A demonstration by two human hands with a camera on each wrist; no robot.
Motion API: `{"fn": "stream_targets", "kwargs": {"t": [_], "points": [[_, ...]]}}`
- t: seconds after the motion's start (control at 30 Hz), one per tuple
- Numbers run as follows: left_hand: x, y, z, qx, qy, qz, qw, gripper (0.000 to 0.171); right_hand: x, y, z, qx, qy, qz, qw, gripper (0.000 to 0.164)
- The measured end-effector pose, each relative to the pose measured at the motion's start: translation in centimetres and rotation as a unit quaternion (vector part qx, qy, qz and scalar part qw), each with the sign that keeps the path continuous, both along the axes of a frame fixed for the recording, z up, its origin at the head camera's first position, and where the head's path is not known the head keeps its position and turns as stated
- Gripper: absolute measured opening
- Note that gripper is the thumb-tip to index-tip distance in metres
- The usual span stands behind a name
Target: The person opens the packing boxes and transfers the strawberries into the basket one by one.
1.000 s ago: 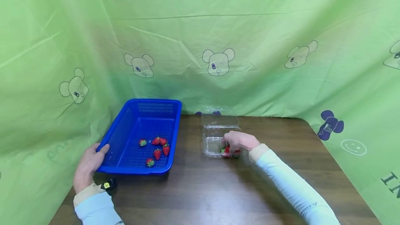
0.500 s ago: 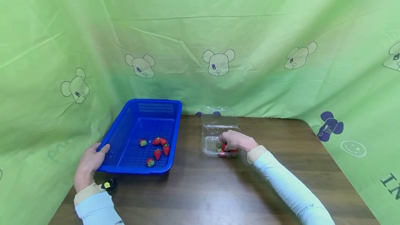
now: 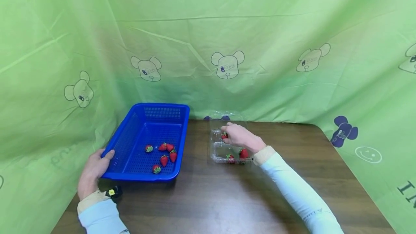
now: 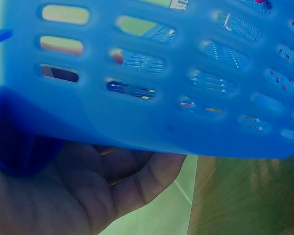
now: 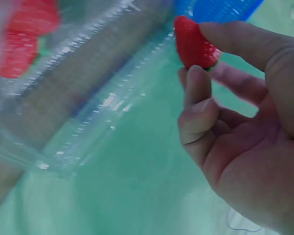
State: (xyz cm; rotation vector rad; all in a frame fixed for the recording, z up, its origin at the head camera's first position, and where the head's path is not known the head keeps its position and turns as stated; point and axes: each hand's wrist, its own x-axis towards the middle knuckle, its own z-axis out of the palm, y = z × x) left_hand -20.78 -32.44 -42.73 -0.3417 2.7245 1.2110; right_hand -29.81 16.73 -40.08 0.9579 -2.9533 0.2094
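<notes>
My right hand (image 3: 241, 137) pinches a red strawberry (image 5: 195, 43) between thumb and fingers, above the open clear plastic clamshell box (image 3: 212, 154). Two more strawberries lie in the near part of the box, one of them this strawberry (image 3: 243, 153). On the left, my left hand (image 3: 94, 167) grips the rim of a blue perforated plastic basket (image 3: 139, 177), thumb over the edge. In the left wrist view its fingers (image 4: 159, 171) curl below the slotted basket wall. Several strawberries, among them a strawberry (image 3: 164, 160), rest on the basket's floor.
Both containers stand on a dark brown wooden table (image 3: 208, 201). A green cloth (image 3: 195, 93) with cartoon mouse heads hangs close behind them and along both sides. The box's clear lid (image 3: 228, 120) stands raised at the back. A small black object (image 3: 113, 192) sits at my left wrist.
My right hand has lifted a strawberry from the near right of the clear box and moved it up and left, towards the raised lid. My left hand and the basket stay in place.
</notes>
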Motion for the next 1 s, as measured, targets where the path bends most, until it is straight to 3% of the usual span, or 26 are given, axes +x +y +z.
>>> {"fn": "stream_targets", "kwargs": {"t": [0.17,0.63,0.83,1.0], "points": [[0.0,0.0,0.0,-0.005,-0.002,0.001,1.0000,0.073,-0.3,-1.1,1.3,-0.037,0.028,0.022,0.999,0.024],[0.0,0.0,0.1,-0.001,-0.003,0.005,1.0000,0.071,-0.3,-5.8,4.1,-0.082,0.095,0.096,0.987,0.026],[0.0,0.0,0.1,-0.002,-0.008,0.007,0.9999,0.072,-0.2,-8.2,5.1,-0.095,0.093,0.131,0.983,0.029],[-0.1,0.1,0.1,-0.001,-0.007,0.008,0.9999,0.074,-0.6,-9.9,5.2,-0.123,0.074,0.118,0.983,0.026]]}}
